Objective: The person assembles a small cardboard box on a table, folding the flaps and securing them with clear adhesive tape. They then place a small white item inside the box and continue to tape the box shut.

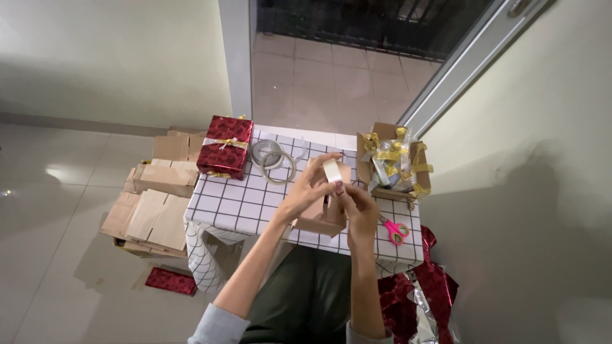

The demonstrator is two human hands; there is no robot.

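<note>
My left hand (pixel 310 185) grips a small white roll of tape (pixel 331 169) held upright above the table. My right hand (pixel 358 202) pinches at the roll's lower edge with its fingertips. Under both hands lies a brown cardboard box (pixel 323 220) on the table with the white, black-gridded cloth (pixel 236 207). Whether a strip of tape is pulled free is too small to tell.
A red wrapped gift with a gold ribbon (pixel 225 146) sits at the table's far left. Two tape rings (pixel 274 159) lie beside it. A carton of gold ribbons (pixel 393 162) stands at the far right, pink scissors (pixel 394 230) near the front edge. Flat cardboard boxes (pixel 156 202) are stacked on the floor at left; red wrapping paper (pixel 421 293) hangs at right.
</note>
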